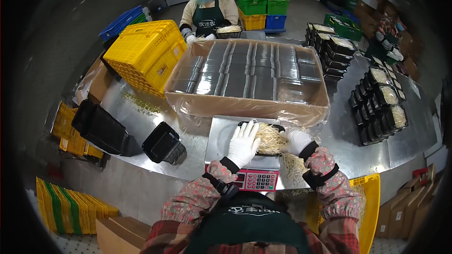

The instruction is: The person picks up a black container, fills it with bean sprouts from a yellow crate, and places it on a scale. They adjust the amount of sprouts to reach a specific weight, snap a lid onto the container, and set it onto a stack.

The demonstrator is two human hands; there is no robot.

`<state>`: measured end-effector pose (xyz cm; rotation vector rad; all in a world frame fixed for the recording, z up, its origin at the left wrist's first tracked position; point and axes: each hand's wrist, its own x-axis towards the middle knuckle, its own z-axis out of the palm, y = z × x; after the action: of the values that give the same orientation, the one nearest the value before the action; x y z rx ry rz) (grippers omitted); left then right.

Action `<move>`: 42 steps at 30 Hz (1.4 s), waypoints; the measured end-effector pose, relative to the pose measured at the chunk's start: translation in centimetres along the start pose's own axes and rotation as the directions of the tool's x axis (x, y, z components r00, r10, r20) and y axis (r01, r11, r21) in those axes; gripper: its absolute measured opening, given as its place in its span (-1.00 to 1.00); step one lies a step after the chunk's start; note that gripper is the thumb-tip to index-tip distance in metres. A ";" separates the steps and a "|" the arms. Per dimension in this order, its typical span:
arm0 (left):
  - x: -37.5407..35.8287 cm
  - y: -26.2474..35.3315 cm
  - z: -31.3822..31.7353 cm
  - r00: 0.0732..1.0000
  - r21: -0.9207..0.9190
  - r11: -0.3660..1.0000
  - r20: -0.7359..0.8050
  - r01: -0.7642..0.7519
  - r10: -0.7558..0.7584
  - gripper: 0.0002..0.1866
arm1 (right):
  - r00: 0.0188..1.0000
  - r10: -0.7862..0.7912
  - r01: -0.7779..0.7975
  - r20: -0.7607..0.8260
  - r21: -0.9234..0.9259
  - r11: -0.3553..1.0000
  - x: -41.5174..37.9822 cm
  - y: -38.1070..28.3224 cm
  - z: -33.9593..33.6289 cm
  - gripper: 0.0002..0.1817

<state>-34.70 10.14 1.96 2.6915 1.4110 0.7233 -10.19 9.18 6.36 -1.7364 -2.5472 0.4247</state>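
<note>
A black plastic tray (pixel 269 154) heaped with pale bean sprouts (pixel 270 137) sits on the metal platform of a scale (pixel 218 131). The scale's red keypad panel (pixel 257 180) faces me. My left hand (pixel 243 144), in a white glove, lies flat over the tray's left end with its fingers stretched out. At the tray's right end, my gloved right hand (pixel 298 141) is curled against the sprouts, its fingertips largely hidden. Loose sprouts (pixel 294 165) lie on the table just below the right hand.
Beyond the scale stands a lined cardboard box (pixel 245 105) packed with black trays. Empty tray stacks (pixel 162 142) and yellow crates (pixel 146 54) are left; filled tray stacks (pixel 379 106) are right. A co-worker (pixel 207 11) handles a tray across the table. A yellow crate (pixel 369 207) is beside me.
</note>
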 end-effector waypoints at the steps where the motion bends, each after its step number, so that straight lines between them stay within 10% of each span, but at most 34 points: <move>1: 0.1 0.1 -0.1 1.000 -0.001 1.000 0.012 0.008 -0.008 -0.40 | 0.999 0.051 -0.051 -0.008 -0.041 0.998 -0.4 -0.6 0.2 -0.55; 6: -0.2 0.5 -0.1 0.998 0.005 0.998 0.000 0.065 -0.065 -0.39 | 0.957 0.038 0.039 -0.286 0.259 0.965 -1.1 1.9 1.6 -0.77; 18: -2.3 -4.6 -5.1 0.979 -0.452 0.877 -0.039 0.163 -0.202 -0.07 | 0.882 0.464 -0.145 -0.083 0.889 0.435 -8.2 12.8 -0.5 -0.86; 20: -3.4 -5.9 -6.8 0.968 -0.419 0.873 0.088 0.251 -0.236 0.05 | 0.888 0.459 -0.271 0.016 0.825 0.497 -9.0 15.2 2.5 -0.87; 23: -3.5 -6.4 -9.6 0.960 -0.345 0.909 0.229 0.234 -0.160 0.16 | 0.900 0.355 -0.220 -0.253 0.441 0.870 -10.1 20.8 9.1 -0.93; 26: -2.8 -6.2 -9.8 0.950 -0.319 0.928 0.297 0.194 -0.096 0.22 | 0.881 0.452 -0.317 -0.141 0.533 0.784 -9.9 16.2 2.1 -0.97; 32: -0.1 -2.9 -6.8 0.959 -0.185 0.980 0.256 -0.073 0.120 0.41 | 0.895 0.320 -0.016 -0.312 0.694 0.720 -5.7 11.1 -4.0 -0.89; 34: 1.6 -1.9 -6.1 0.941 -0.161 0.986 0.329 -0.032 0.084 0.40 | 0.907 0.375 -0.046 -0.193 0.839 0.542 -4.1 9.2 -4.9 -0.86; 38: 2.7 -1.3 -4.6 0.944 -0.215 0.970 0.284 -0.111 0.171 0.20 | 0.879 0.339 0.055 -0.336 0.777 0.627 -2.1 8.5 -2.2 -0.81; 40: 2.5 -1.1 -4.0 0.967 -0.232 0.966 0.199 -0.114 0.162 0.06 | 0.945 0.265 -0.123 -0.193 0.543 0.831 -2.2 9.7 -0.1 -0.74; 42: 2.6 -1.5 -3.1 0.974 -0.248 0.961 0.159 -0.119 0.162 0.01 | 0.991 0.086 -0.066 -0.099 0.194 0.979 -3.3 9.4 1.3 -0.22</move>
<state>-35.86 12.43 5.41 2.6117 1.0306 0.5960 -0.63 9.10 3.29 -1.7411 -2.2904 0.5439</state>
